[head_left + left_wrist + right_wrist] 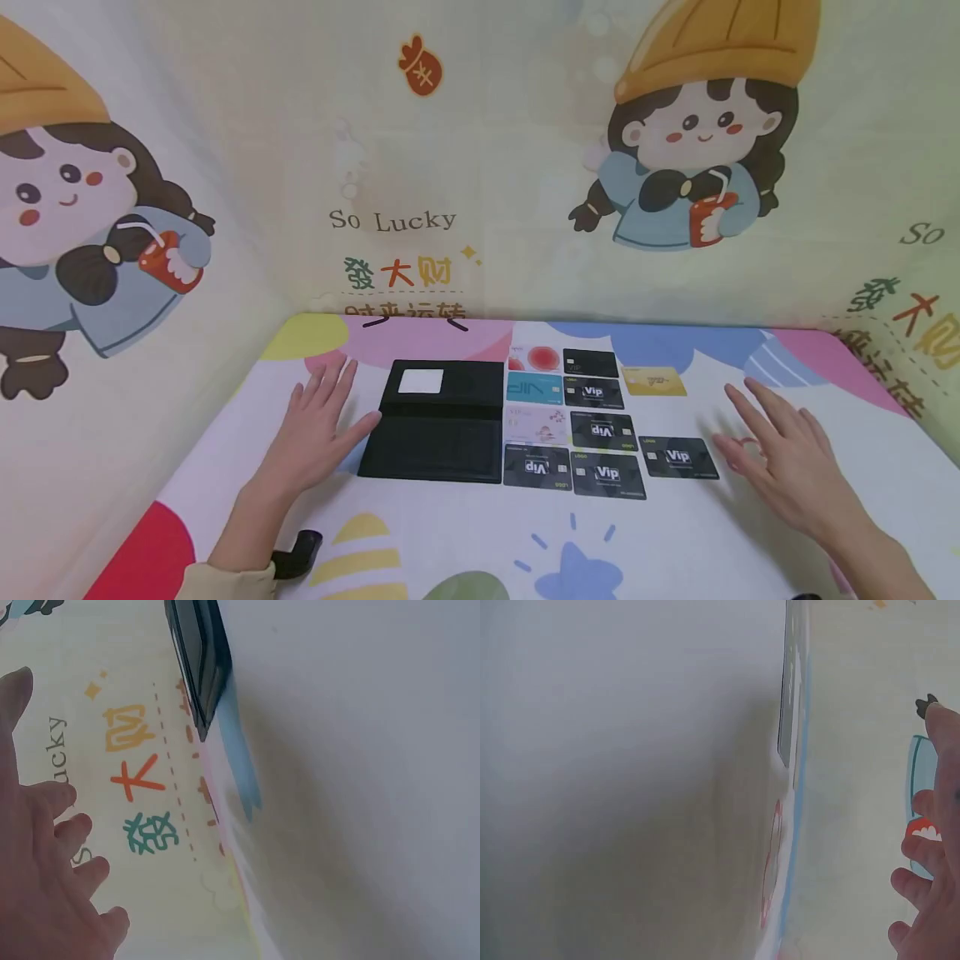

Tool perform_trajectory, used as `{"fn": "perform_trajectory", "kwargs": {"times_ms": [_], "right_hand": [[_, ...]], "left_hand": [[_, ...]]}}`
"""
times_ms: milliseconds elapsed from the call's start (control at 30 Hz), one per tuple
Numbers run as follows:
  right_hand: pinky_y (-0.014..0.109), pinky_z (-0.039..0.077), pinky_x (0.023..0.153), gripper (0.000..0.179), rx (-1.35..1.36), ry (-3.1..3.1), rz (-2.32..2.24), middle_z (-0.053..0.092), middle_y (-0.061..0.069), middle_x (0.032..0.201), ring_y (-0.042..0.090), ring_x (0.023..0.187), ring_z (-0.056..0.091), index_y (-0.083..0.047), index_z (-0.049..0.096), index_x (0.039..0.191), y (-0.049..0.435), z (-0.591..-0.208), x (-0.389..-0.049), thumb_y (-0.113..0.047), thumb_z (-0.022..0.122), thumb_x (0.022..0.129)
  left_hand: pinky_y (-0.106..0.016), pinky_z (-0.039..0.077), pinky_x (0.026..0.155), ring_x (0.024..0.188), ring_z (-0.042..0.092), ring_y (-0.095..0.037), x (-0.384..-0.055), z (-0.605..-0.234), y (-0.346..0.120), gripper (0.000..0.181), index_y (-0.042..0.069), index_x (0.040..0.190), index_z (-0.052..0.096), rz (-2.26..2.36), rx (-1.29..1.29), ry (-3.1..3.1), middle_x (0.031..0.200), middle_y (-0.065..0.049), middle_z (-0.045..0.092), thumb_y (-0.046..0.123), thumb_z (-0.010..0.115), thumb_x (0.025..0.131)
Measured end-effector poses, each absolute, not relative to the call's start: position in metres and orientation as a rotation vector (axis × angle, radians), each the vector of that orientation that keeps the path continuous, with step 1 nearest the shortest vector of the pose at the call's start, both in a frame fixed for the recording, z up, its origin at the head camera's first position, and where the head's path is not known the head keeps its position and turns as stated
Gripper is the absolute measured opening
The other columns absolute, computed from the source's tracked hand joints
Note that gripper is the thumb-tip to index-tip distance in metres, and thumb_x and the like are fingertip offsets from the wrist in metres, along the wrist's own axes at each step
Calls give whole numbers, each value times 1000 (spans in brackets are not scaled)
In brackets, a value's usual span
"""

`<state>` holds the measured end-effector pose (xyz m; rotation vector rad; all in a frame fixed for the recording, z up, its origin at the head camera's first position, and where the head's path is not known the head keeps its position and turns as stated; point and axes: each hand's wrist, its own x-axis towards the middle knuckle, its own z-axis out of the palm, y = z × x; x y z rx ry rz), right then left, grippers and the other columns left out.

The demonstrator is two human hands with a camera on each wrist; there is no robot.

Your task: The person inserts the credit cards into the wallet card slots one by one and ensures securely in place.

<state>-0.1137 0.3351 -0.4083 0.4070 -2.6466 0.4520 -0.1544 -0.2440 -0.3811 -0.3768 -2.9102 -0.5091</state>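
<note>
A black wallet [442, 437] lies unfolded flat, a white square in its upper part. Beside its right edge, cards are laid in rows: a white card with red [536, 358], a teal card [534, 388], a pale pink floral card [536, 425] and several black cards [607, 474]. Apart on the right are a gold card [655, 381] and a black Vip card [678, 457]. My left hand [318, 429] is spread and holds nothing, its thumb near the wallet's left edge. My right hand [787, 454], fingers extended and holding nothing, is just right of that Vip card.
A printed cloth [450, 533] covers the table. Behind it rises a pale curtain [525, 167] with cartoon figures and lettering. By the left wrist shows a black strap piece [300, 554].
</note>
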Motion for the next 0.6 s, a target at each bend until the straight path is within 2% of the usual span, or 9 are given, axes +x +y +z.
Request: {"fn": "perform_trajectory", "kwargs": {"times_ms": [133, 233, 367, 600], "right_hand": [[57, 2, 121, 72, 421, -2621, 477, 33, 25, 155, 52, 135, 32, -13, 32, 159, 331, -409, -116, -34, 65, 99], [58, 11, 120, 71, 431, -2605, 486, 39, 27, 150, 54, 129, 38, -11, 36, 157, 330, -410, -117, -34, 67, 98], [63, 21, 114, 69, 435, -2598, 510, 44, 29, 145, 55, 125, 41, -9, 39, 156, 327, -410, -118, -32, 68, 97], [65, 22, 114, 70, 402, -2644, 555, 43, 29, 145, 56, 126, 40, -9, 38, 156, 324, -409, -118, -30, 69, 97]], "left_hand": [[-63, 5, 119, 151, 11, -43, -158, -383, -238, 88, 5, 161, 18, -598, -370, -2876, 166, -18, 15, 56, 55, 99], [-60, 7, 120, 151, 13, -40, -162, -384, -233, 87, 6, 162, 20, -684, -357, -2855, 166, -16, 17, 55, 56, 99], [-65, 13, 118, 152, 12, -38, -165, -386, -228, 85, 9, 162, 20, -781, -313, -2849, 167, -14, 17, 55, 55, 99], [-70, 18, 114, 152, 10, -37, -169, -389, -223, 81, 12, 163, 20, -909, -277, -2846, 167, -12, 15, 46, 57, 100]]}}
